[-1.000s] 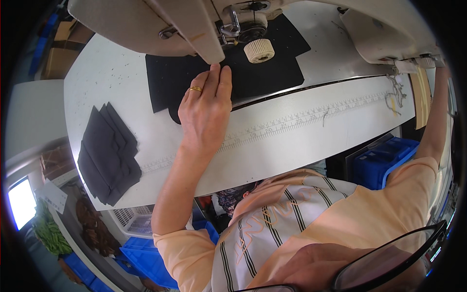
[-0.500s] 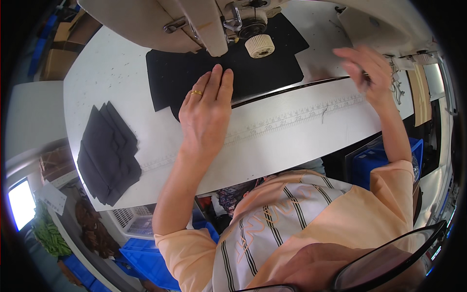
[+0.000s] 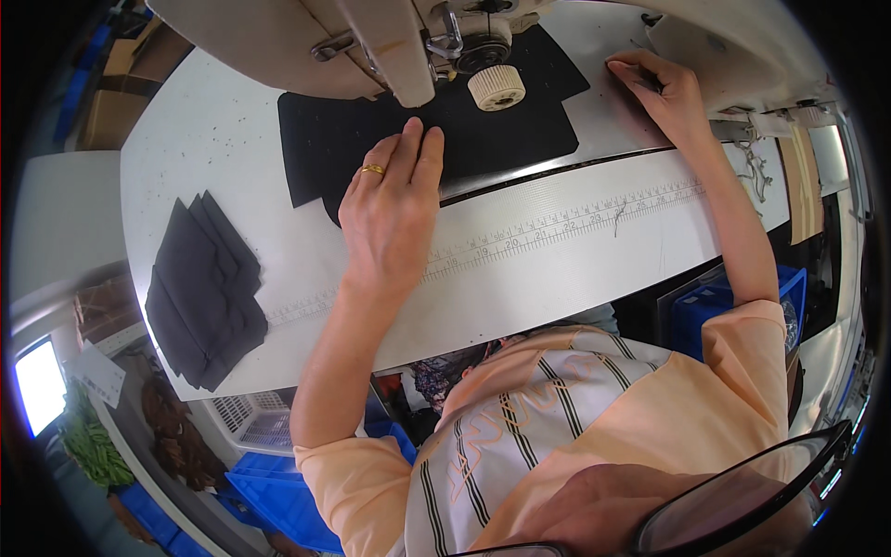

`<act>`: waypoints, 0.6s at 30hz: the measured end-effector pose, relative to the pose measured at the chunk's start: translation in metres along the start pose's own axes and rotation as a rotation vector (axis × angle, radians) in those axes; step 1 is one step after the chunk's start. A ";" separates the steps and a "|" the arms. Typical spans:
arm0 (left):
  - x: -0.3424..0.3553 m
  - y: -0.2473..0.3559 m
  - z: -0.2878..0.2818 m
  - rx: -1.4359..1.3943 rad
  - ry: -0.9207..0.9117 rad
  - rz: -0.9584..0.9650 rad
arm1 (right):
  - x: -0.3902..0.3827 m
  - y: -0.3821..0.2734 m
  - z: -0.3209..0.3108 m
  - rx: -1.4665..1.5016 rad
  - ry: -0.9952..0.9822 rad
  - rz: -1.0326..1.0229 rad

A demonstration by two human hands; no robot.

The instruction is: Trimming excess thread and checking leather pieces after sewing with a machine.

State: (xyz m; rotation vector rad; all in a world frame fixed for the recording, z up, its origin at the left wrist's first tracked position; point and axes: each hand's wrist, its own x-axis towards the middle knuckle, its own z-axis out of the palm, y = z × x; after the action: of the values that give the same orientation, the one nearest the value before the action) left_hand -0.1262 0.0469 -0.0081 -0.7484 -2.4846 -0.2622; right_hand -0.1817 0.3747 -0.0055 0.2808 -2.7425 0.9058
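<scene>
A black fabric piece (image 3: pixel 520 125) with notched corners lies flat under the head of a sewing machine (image 3: pixel 394 46). My left hand (image 3: pixel 394 204) rests on the fabric's near left part, palm down and fingers stretched out, with a gold ring on one finger. The fingertips lie just below the machine's presser area, where the needle is hidden from view. Right of the fabric, my right hand (image 3: pixel 664 93) is curled over the metal bed, thumb and fingers drawn together. Something small and dark shows within it, too hidden to name.
Several dark fabric pieces (image 3: pixel 204 297) are stacked at the table's left. A printed ruler strip (image 3: pixel 510 243) runs along the white table (image 3: pixel 483 297), with a loose thread on it. Blue crates (image 3: pixel 278 497) and a white basket (image 3: pixel 255 422) stand below. A white knob (image 3: pixel 496 88) juts from the machine.
My right hand has moved left and away from me, over the metal bed, and its fingers have drawn together. My left hand and the fabric have barely shifted.
</scene>
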 end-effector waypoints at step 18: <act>0.004 -0.003 0.002 -0.003 0.018 -0.001 | 0.001 -0.001 0.001 0.032 0.014 -0.034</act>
State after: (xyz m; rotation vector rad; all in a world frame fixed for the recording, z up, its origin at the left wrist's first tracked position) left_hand -0.1314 0.0464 -0.0076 -0.7431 -2.4681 -0.2722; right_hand -0.1825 0.3733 -0.0053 0.3245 -2.7048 0.9395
